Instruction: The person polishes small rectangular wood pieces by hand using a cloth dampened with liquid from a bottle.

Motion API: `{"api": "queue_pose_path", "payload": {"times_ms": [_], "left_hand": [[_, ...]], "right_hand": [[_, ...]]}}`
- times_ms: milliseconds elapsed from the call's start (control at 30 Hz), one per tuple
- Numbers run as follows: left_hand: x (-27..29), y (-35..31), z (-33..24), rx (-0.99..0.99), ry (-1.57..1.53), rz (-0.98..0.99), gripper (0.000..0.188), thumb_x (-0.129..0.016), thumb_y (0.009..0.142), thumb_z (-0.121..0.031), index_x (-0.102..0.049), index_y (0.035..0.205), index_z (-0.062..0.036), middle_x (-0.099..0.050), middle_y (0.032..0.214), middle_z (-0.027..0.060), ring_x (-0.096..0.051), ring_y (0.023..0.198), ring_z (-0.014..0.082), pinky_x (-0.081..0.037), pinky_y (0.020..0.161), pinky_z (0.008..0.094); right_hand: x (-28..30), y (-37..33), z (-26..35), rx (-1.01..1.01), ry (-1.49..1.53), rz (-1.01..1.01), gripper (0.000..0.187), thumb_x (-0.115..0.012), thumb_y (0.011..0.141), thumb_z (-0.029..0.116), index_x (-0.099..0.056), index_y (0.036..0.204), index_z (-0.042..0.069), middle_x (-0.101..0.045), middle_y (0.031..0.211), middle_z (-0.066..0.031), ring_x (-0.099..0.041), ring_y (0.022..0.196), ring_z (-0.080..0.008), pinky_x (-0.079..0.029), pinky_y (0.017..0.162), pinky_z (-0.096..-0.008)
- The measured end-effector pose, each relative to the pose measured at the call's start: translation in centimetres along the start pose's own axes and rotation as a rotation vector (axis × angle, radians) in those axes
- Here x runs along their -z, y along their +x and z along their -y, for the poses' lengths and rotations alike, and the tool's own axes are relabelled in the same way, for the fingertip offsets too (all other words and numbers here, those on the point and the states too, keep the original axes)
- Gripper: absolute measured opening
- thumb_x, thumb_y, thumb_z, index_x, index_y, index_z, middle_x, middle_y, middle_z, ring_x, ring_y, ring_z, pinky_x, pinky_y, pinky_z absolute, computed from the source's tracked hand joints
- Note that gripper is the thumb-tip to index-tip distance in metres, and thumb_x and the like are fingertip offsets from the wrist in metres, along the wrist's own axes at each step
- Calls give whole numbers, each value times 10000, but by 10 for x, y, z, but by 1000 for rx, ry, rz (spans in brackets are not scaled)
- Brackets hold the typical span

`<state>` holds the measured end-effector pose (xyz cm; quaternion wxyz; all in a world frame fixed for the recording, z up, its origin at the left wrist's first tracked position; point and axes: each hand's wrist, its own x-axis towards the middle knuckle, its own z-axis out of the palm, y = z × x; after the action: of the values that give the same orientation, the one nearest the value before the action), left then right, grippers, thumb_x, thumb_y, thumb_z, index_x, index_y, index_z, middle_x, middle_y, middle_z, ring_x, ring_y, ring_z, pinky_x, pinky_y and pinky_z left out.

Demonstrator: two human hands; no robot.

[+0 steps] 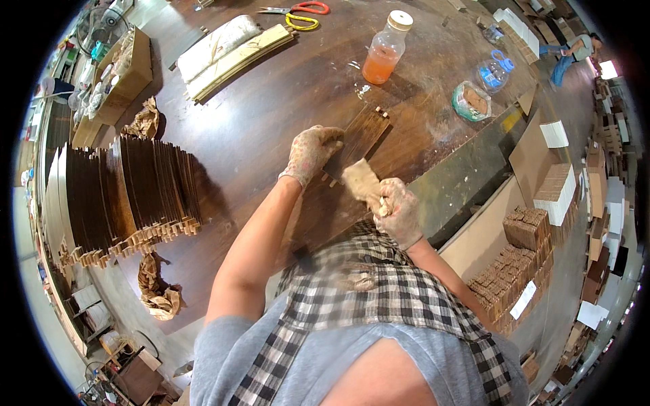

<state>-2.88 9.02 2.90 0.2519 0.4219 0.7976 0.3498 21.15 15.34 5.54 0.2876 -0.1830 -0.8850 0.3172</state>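
A dark brown wooden panel (pixel 364 137) with small pale pegs at its ends lies on the table before me. My left hand (pixel 313 153), in a pale stained glove, has its fingers curled over the panel's left side. Close to the panel's near end, my right hand (pixel 401 215), gloved too, grips a tan, worn pad or folded cloth (pixel 362 180); its exact kind is not clear. The pad looks slightly blurred, and I cannot tell whether it touches the wood.
Left stands a long row of dark wooden panels (pixel 132 193) with crumpled brown paper (pixel 159 287) beside it. Farther off lie wrapped pale slats (pixel 233 57), scissors (pixel 305 15) and a bottle of orange liquid (pixel 387 51). A tub (pixel 472 101) and boxed brown bundles (pixel 514 271) are right.
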Motion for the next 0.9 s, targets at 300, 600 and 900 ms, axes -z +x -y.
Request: {"api": "queue_pose_path", "payload": {"times_ms": [300, 600, 900], "left_hand": [[1, 4, 6, -17, -48, 0, 285, -746, 878, -168, -764, 1160, -132, -741, 1115, 125, -721, 1017, 274, -552, 906, 371], [-2, 3, 8, -33, -47, -12, 270, -717, 892, -188, -770, 1153, -143, -736, 1123, 118, -711, 1024, 299, -546, 899, 388], [-7, -2, 2, 10, -47, -60, 236, -722, 895, -84, -771, 1124, -104, -712, 981, 123, -691, 886, 260, -538, 832, 353]], "right_hand": [[-12, -15, 11, -310, 247, -27, 181, -749, 789, 132, -631, 906, 61, -628, 855, -156, -647, 757, -337, -531, 692, -415], [5, -9, 13, -124, 232, 102, 180, -742, 812, 135, -643, 941, 59, -662, 905, -125, -683, 813, -242, -563, 722, -371], [22, 54, -99, 146, -272, -36, 198, -770, 814, 170, -654, 955, 93, -697, 951, -108, -691, 852, -295, -555, 739, -404]]}}
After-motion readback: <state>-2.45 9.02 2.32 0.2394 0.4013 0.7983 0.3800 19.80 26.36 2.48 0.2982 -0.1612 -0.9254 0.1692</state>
